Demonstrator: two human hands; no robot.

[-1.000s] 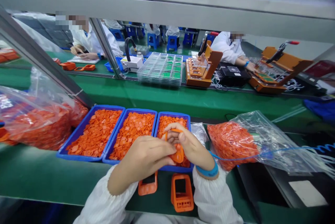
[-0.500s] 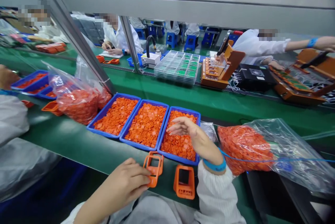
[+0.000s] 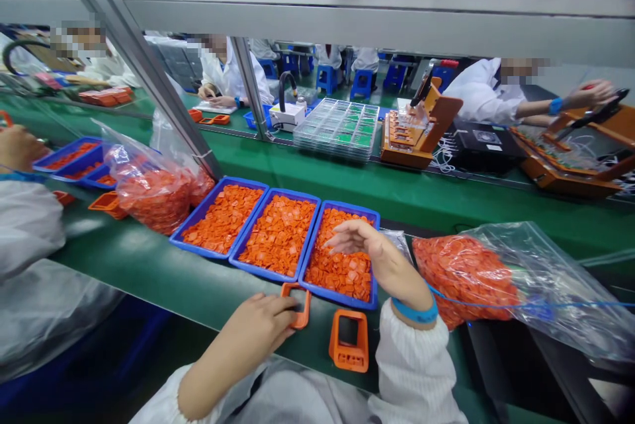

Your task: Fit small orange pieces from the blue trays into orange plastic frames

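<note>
Orange frame: lay by near-left corner of rightmost blue tray, left hand on it, grip unclear. Right hand: hung open above tray, where both hands gripped such frame second earlier.

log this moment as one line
left hand: on orange frame, grip unclear | right hand: open, over rightmost blue tray | second orange frame: lying on green bench

Orange on Green

The counter is dark green. Blue trays hold orange pieces. The frames near six o'clock are orange; at four o'clock, a clear bag shows more orange. Near five o'clock, a blue wristband, white sleeve. At one o'clock, a clear gridded case shows green.
</note>
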